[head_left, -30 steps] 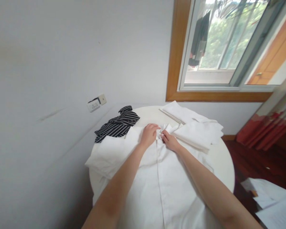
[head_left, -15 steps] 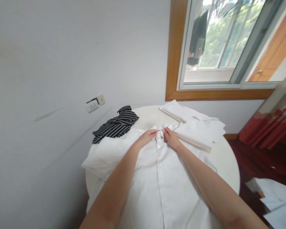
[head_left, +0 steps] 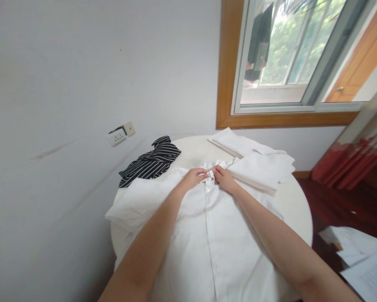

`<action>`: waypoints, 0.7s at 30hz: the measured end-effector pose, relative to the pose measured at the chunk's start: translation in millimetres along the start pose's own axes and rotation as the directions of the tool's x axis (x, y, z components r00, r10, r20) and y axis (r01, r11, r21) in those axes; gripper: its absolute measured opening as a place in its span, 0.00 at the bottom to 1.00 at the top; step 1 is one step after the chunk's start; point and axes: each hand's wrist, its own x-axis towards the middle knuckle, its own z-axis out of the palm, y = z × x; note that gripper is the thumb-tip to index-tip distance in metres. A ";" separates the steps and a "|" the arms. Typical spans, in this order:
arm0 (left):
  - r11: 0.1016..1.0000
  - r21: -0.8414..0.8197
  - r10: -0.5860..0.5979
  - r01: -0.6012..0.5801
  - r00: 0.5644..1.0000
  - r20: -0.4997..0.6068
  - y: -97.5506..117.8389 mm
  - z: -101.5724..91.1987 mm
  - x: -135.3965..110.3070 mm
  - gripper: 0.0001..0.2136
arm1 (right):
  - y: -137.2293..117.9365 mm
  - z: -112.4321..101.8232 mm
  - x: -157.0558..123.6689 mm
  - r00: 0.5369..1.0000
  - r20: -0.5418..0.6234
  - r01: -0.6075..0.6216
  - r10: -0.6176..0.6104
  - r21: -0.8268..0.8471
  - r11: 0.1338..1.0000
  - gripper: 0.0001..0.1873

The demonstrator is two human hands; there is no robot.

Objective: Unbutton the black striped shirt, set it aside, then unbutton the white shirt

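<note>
1. A person is standing at a round white table (head_left: 297, 205) and reaching both bare arms out over it.
2. A white shirt (head_left: 213, 235) is lying flat on the table, front side up, with its line of buttons running down the middle toward the person.
3. The left hand (head_left: 193, 178) is resting at the top of the shirt, just left of the button line. Its fingers are pinching together on the cloth near the collar.
4. The right hand (head_left: 225, 179) is sitting just beside it, on the other side of the button line. Its fingers are also squeezing the cloth at the collar.
5. The two hands are almost touching each other at the fingertips.
6. A black and white striped garment (head_left: 150, 162) is lying bunched up at the far left of the table, close to the wall.
7. A pile of folded white clothes (head_left: 260, 165) is sitting at the far right of the table, near the right hand.
8. A window (head_left: 279, 54) with a wooden frame is letting in light behind the table.
9. A wall socket (head_left: 120, 133) is sticking out of the gray wall on the left.
10. White papers (head_left: 361, 260) are lying on the dark floor at the right.
</note>
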 end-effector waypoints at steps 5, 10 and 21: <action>0.975 0.211 0.081 -0.066 0.995 -0.066 7.0 6.4 -1.6 0.14 | 1.2 1.0 0.3 1.000 0.009 0.013 -0.013 0.004 1.000 0.16; 0.861 0.508 0.115 -0.018 0.980 -0.161 15.9 13.6 -5.1 0.13 | 1.7 -0.6 0.7 1.000 -0.012 0.003 -0.003 0.028 1.000 0.17; 0.841 0.541 0.165 -0.016 0.960 -0.228 22.8 22.4 -5.5 0.13 | 2.5 3.6 3.4 0.997 -0.078 0.007 -0.003 0.044 0.999 0.18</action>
